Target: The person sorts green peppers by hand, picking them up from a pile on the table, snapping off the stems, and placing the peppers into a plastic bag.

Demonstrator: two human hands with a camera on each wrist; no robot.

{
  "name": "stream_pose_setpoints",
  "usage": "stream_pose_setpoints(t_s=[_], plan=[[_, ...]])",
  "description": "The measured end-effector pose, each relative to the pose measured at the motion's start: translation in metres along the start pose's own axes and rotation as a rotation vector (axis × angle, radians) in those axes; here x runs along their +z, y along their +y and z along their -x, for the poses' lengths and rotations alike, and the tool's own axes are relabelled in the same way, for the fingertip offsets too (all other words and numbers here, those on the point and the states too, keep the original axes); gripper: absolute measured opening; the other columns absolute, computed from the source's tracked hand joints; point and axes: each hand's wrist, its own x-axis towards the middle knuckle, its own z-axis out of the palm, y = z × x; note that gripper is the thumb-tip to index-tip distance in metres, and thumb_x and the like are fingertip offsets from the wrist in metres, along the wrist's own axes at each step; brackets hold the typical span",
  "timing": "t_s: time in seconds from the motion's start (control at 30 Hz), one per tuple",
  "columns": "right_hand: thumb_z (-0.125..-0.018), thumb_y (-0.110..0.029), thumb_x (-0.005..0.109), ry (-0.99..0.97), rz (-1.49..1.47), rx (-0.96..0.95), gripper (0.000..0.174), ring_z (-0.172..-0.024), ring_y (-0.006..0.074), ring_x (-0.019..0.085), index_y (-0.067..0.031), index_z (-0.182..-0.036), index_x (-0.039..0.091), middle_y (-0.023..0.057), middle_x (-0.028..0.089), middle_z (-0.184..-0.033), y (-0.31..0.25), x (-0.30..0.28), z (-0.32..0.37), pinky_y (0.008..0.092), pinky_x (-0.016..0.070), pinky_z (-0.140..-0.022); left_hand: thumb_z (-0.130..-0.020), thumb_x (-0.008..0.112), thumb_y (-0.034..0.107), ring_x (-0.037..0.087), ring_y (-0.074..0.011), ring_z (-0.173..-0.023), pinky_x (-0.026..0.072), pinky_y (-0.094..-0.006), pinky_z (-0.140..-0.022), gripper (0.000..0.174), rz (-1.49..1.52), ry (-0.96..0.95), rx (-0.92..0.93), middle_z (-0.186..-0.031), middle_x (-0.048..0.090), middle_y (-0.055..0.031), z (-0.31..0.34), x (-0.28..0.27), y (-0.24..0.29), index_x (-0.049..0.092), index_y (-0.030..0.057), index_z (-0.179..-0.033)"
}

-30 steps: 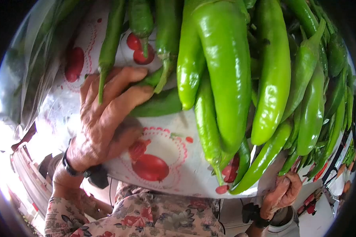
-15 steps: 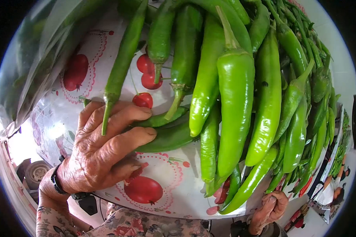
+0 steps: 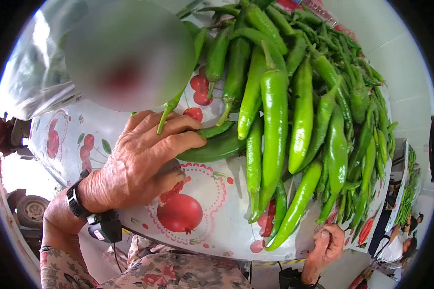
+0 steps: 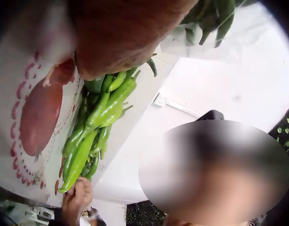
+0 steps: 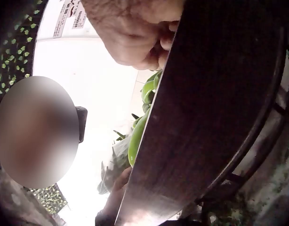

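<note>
In the head view, my left hand [image 3: 140, 156] lies over the left end of two dark green peppers [image 3: 214, 148] on the tabletop. Its extended fingers rest along them, the thumb bent on the near side; the covered pepper ends are hidden. A hanging stem of another green pepper [image 3: 165, 115] crosses in front of the fingers. My right hand [image 3: 326, 246] rests at the table's near edge, fingers loosely curled, no object showing in it. Close beside it is the tip of a long bright green pepper [image 3: 294, 207], at the near end of a large pepper pile [image 3: 274, 139].
The table [image 3: 116, 130] wears a white cover printed with red fruit. A clear plastic bag [image 3: 39, 72] stands at the far left, partly behind a blurred patch. Its dark underside [image 5: 205, 117] fills much of the right wrist view. A wheel [image 3: 32, 208] shows beyond the left edge.
The head view has drawn back, so more of the pepper pile and table shows. The left hand stays over the same two peppers, and the right hand stays at the table edge.
</note>
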Motion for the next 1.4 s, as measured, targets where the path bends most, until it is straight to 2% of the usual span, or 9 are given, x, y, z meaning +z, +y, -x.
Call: stream_pose_setpoints(t_s=[0.17, 0.2, 0.47, 0.57, 0.73, 0.83, 0.97, 1.07, 1.4], plan=[[-0.089, 0.0, 0.051, -0.051, -0.117, 0.026, 0.012, -0.067, 0.01, 0.05, 0.0028, -0.1, 0.054, 0.0072, 0.057, -0.084, 0.0, -0.003, 0.001, 0.0216, 0.0409, -0.061, -0.065, 0.067, 0.009, 0.051, -0.0306, -0.11, 0.035, -0.0424, -0.096, 0.053, -0.027, 0.008, -0.033, -0.125, 0.053, -0.0095, 0.002, 0.002, 0.001, 0.055, 0.0112, -0.117], [-0.088, 0.0, 0.055, -0.015, -0.157, 0.009, 0.009, -0.069, 0.0077, 0.051, 0.0024, -0.096, 0.058, 0.0046, 0.058, -0.085, -0.004, 0.0, 0.001, 0.0201, 0.0415, -0.062, -0.068, 0.064, 0.01, 0.05, -0.0308, -0.109, 0.0348, -0.0415, -0.095, 0.045, -0.019, 0.023, -0.027, -0.123, 0.054, -0.0112, 0.002, 0.003, 0.001, 0.057, 0.0061, -0.112], [-0.088, 0.0, 0.054, -0.081, -0.192, -0.104, 0.008, -0.062, 0.006, 0.049, 0.0024, -0.095, 0.058, 0.0013, 0.056, -0.071, -0.002, 0.002, -0.005, 0.0205, 0.0403, -0.056, -0.069, 0.065, 0.007, 0.053, -0.0305, -0.113, 0.0364, -0.0425, -0.098, 0.043, 0.056, 0.152, 0.087, -0.119, 0.06, -0.0112, 0.004, 0.012, -0.015, 0.059, 0.0075, -0.111], [-0.09, -0.004, 0.055, -0.097, -0.165, -0.107, 0.007, -0.064, 0.006, 0.048, 0.0007, -0.094, 0.057, 0.0, 0.055, -0.076, 0.004, 0.001, -0.005, 0.0199, 0.0395, -0.059, -0.071, 0.065, 0.013, 0.054, -0.0296, -0.11, 0.0369, -0.0421, -0.097, 0.04, 0.045, 0.156, 0.099, -0.119, 0.06, -0.0095, 0.005, 0.013, -0.017, 0.058, 0.0108, -0.11], [-0.087, -0.001, 0.055, -0.064, -0.207, -0.137, 0.008, -0.062, 0.0068, 0.05, 0.0031, -0.093, 0.058, 0.0023, 0.057, -0.071, 0.003, 0.004, -0.008, 0.021, 0.0409, -0.057, -0.072, 0.066, 0.013, 0.055, -0.0299, -0.095, 0.0395, -0.0421, -0.09, 0.037, 0.025, 0.221, 0.136, -0.092, 0.061, -0.0102, 0.005, 0.015, -0.015, 0.059, 0.0115, -0.108], [-0.087, -0.003, 0.055, -0.065, -0.194, -0.145, 0.009, -0.063, 0.0075, 0.051, 0.0033, -0.093, 0.058, 0.0025, 0.057, -0.071, 0.004, 0.003, -0.009, 0.0218, 0.0414, -0.058, -0.073, 0.066, 0.014, 0.056, -0.0306, -0.095, 0.0396, -0.0419, -0.09, 0.036, 0.013, 0.207, 0.143, -0.09, 0.061, -0.0116, 0.005, 0.016, -0.019, 0.058, 0.0117, -0.108], [-0.088, -0.005, 0.055, -0.071, -0.248, -0.146, 0.009, -0.063, 0.008, 0.051, 0.0024, -0.092, 0.059, 0.0023, 0.057, -0.07, 0.012, 0.003, -0.012, 0.0218, 0.0413, -0.059, -0.075, 0.066, 0.015, 0.056, -0.0319, -0.097, 0.0391, -0.0426, -0.092, 0.038, -0.004, 0.214, 0.143, -0.092, 0.061, -0.0121, 0.005, 0.018, -0.024, 0.057, 0.0125, -0.111], [-0.088, -0.006, 0.055, -0.084, -0.252, -0.132, 0.009, -0.063, 0.0079, 0.052, 0.0016, -0.092, 0.059, 0.0021, 0.057, -0.07, 0.009, 0.0, -0.01, 0.0216, 0.0412, -0.059, -0.074, 0.067, 0.009, 0.055, -0.0281, -0.103, 0.0403, -0.0406, -0.094, 0.039, -0.047, 0.201, 0.113, -0.114, 0.061, -0.0063, 0.007, 0.012, -0.021, 0.057, 0.0099, -0.111], [-0.089, -0.006, 0.056, -0.124, -0.324, -0.135, 0.009, -0.066, 0.0072, 0.053, 0.0013, -0.093, 0.059, 0.0022, 0.059, -0.077, 0.01, -0.002, -0.009, 0.0213, 0.0418, -0.059, -0.079, 0.065, 0.013, 0.06, -0.031, -0.092, 0.0463, -0.0415, -0.084, 0.032, -0.236, 0.238, 0.046, -0.099, 0.063, -0.0125, 0.032, -0.017, 0.029, 0.057, 0.0062, -0.11]])
